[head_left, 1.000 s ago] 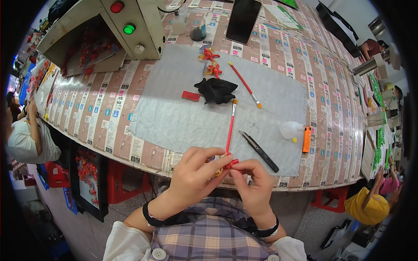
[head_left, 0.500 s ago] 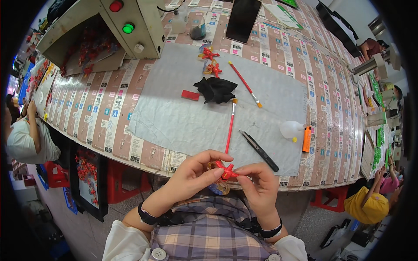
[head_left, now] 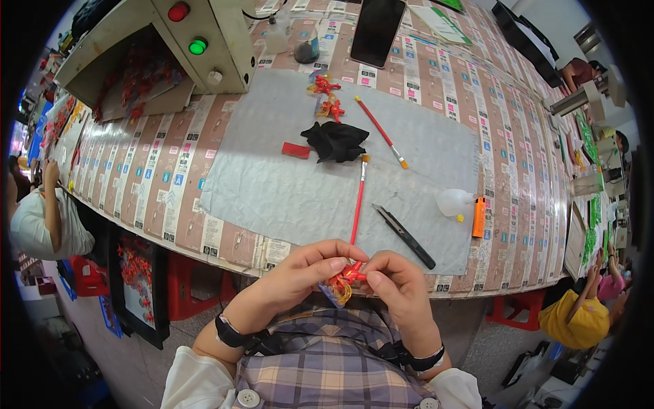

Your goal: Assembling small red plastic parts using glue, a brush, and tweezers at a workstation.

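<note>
The red figure (head_left: pixel 349 273) has edged left by the bench's (head_left: pixel 170 201) near edge, still being handled. Left hand (head_left: pixel 304 271) pinches it; right hand (head_left: pixel 402 285), seemingly, too.

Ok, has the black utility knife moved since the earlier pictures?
No: the knife lies in the same place on the grey sheet, its tip still right of the nearer red brush.

We held a red figure (head_left: pixel 351 272) with our left hand (head_left: pixel 297 274) and right hand (head_left: pixel 402 286); a knife (head_left: pixel 407 238) lay on grey cloth (head_left: pixel 272 187).
</note>
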A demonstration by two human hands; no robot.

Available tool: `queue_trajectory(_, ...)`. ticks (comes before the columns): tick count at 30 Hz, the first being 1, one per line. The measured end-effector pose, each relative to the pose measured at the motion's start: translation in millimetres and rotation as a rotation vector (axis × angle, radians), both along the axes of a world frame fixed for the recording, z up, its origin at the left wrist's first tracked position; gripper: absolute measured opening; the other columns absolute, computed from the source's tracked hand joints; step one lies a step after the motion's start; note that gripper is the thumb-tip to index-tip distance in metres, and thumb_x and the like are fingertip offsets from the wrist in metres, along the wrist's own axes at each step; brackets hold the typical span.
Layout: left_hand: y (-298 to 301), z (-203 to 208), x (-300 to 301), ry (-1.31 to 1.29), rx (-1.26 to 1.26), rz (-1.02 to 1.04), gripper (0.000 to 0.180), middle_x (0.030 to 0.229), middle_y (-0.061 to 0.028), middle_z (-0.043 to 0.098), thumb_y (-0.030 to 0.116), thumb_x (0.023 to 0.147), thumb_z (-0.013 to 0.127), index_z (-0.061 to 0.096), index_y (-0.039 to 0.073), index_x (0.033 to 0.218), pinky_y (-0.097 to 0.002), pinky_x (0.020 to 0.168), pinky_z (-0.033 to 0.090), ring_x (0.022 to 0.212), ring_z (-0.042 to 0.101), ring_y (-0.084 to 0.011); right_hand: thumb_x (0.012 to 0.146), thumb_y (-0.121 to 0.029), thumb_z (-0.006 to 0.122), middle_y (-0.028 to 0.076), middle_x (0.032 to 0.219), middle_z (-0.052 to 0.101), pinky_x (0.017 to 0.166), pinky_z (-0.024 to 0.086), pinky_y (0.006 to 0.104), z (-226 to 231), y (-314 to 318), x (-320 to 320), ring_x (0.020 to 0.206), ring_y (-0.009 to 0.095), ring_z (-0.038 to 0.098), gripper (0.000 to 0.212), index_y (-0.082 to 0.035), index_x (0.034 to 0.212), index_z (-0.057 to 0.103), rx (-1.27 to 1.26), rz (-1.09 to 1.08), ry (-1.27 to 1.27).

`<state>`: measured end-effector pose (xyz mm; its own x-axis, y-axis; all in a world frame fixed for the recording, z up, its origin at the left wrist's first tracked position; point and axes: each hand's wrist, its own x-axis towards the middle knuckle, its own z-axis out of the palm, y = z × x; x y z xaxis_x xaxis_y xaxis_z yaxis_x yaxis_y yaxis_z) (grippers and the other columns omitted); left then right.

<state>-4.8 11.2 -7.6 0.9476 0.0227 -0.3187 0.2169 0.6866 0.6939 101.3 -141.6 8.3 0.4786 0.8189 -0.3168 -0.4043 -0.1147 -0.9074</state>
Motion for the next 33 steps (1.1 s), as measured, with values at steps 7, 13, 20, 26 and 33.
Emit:
queue_trajectory(7, -7, -15, 3, -0.121, 0.095, 0.173, 0.053, 0.107, -0.0083, 0.054, 0.033, 0.091, 0.049, 0.031, 0.005, 0.133, -0.0284, 0.087, 0.042, 0.101, 0.053, -0.0148, 0.091, -0.014, 0.052, -0.001, 0.076, 0.055, 0.064, 0.041, 0.0189, -17, -2, 3, 0.070, 0.004, 0.050, 0.011, -0.003, 0.088, 0.054, 0.060, -0.148, 0.146)
queue_trajectory(13, -26, -33, 9, -0.349, 0.714, 0.254, 0.087, 0.113, -0.0122, 0.048, 0.001, 0.070, 0.074, 0.019, 0.008, 0.137, -0.0316, 0.089, 0.041, 0.101, 0.052, -0.0185, 0.091, -0.014, 0.053, 0.001, 0.076, 0.057, 0.066, 0.044, 0.0200, -23, 5, 1, 0.072, 0.006, 0.054, 0.012, -0.002, 0.088, 0.055, 0.076, -0.173, 0.233)
queue_trajectory(20, -20, -25, 14, -0.206, 0.418, 0.262, 0.066, 0.099, -0.0106, 0.052, -0.005, 0.073, 0.068, 0.032, 0.008, 0.127, -0.0271, 0.079, 0.046, 0.090, 0.054, -0.0145, 0.091, -0.011, 0.052, 0.003, 0.084, 0.060, 0.067, 0.047, 0.0202, -14, 0, -5, 0.075, 0.006, 0.056, 0.015, 0.001, 0.097, 0.060, 0.018, -0.091, -0.015)
queue_trajectory(26, -10, -24, 7, -0.254, 0.340, 0.307, 0.065, 0.089, -0.0072, 0.054, -0.006, 0.071, 0.069, 0.035, 0.007, 0.125, -0.0242, 0.073, 0.046, 0.085, 0.055, -0.0133, 0.085, -0.005, 0.057, 0.004, 0.083, 0.060, 0.066, 0.045, 0.0230, -21, -26, 38, 0.071, 0.010, 0.055, 0.018, 0.000, 0.102, 0.059, 0.022, -0.589, -0.493)
queue_trajectory(33, -8, -8, 1, -0.159, 0.279, 0.253, 0.063, 0.090, -0.0038, 0.053, -0.007, 0.072, 0.068, 0.038, 0.007, 0.125, -0.0227, 0.075, 0.045, 0.087, 0.054, -0.0099, 0.077, -0.010, 0.068, 0.009, 0.101, 0.057, 0.083, 0.041, 0.0297, -39, -35, 111, 0.102, 0.015, 0.048, 0.034, 0.001, 0.106, 0.055, -0.323, -0.646, -0.924)
